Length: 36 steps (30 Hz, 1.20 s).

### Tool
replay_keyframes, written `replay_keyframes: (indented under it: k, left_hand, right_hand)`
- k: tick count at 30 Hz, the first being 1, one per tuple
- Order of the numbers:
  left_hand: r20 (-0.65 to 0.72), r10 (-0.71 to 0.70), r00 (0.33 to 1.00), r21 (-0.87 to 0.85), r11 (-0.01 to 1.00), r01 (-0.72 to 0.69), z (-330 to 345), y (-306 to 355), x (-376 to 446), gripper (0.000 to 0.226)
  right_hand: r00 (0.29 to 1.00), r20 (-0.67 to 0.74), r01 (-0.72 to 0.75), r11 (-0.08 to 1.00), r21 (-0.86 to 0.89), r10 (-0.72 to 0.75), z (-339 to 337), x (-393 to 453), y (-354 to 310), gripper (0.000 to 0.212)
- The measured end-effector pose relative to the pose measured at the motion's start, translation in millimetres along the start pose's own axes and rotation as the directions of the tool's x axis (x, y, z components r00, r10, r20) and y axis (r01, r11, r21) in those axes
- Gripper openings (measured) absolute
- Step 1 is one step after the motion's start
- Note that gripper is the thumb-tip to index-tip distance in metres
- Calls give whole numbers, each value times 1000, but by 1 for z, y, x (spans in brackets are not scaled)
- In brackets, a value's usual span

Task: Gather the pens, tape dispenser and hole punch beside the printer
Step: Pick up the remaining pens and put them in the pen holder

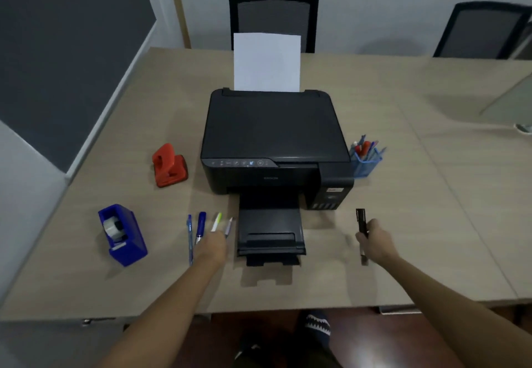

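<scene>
Right of the printer point(273, 140), our right hand point(374, 242) grips a black pen point(362, 223). Our left hand point(211, 248) clasps pens point(198, 229) left of its tray; the hole punch point(169, 165) and tape dispenser point(122, 233) sit farther left.

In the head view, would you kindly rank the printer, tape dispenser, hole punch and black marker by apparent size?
1. printer
2. tape dispenser
3. hole punch, though it lies farther away, so unsure
4. black marker, partly hidden by the right hand
</scene>
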<state>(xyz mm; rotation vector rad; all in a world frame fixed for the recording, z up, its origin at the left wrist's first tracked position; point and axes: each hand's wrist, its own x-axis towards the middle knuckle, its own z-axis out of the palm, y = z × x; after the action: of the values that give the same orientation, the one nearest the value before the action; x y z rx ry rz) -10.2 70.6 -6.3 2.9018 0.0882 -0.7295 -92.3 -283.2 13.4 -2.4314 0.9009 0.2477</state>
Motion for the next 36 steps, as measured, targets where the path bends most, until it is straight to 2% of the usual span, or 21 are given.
replay_keyframes:
  k: [3,6,8,10,13,17,21,24,27,31,36]
  left_hand:
    - [-58,-19,998,-82,996,15,-20,-13,-8,36]
    - [-104,-37,994,-207,978,15,-65,-44,-28,31]
    - [-205,71,976,-253,960,-123,-105,30,-16,21]
    - [-307,125,943,-235,951,-203,-151,39,-46,18]
    - [-441,317,840,-121,906,-406,-195,89,-69,16]
    - [-441,437,784,-153,824,-545,-209,208,-62,12]
    - [-331,480,813,-157,821,-549,-189,317,-23,17]
    - [-254,497,830,-111,837,-536,-166,374,5,20]
    - [-166,468,868,-32,877,-480,-141,404,30,17]
    - [-105,427,898,37,904,-425,-116,420,45,17]
    - [-98,397,913,31,918,-395,-100,428,55,16]
  right_hand:
    - [999,-6,-40,991,125,41,-13,11,-3,24]
    - [998,-59,14,962,272,2,-23,26,-25,40]
    - [985,-157,-5,922,387,71,-87,69,11,45]
    - [979,-198,58,876,478,43,-97,79,-2,47]
    - [957,-290,154,799,582,27,-120,93,-15,44]
    - [941,-337,216,707,673,33,-153,136,-11,30]
    - [939,-343,266,666,697,-16,-168,172,-9,22]
    - [945,-320,288,650,703,-72,-173,192,-13,19]
    - [943,-288,321,676,663,-165,-170,206,-19,10]
    - [922,-147,386,816,431,-358,-157,220,-21,8]
    - [887,-16,456,872,182,-461,-136,231,-16,21]
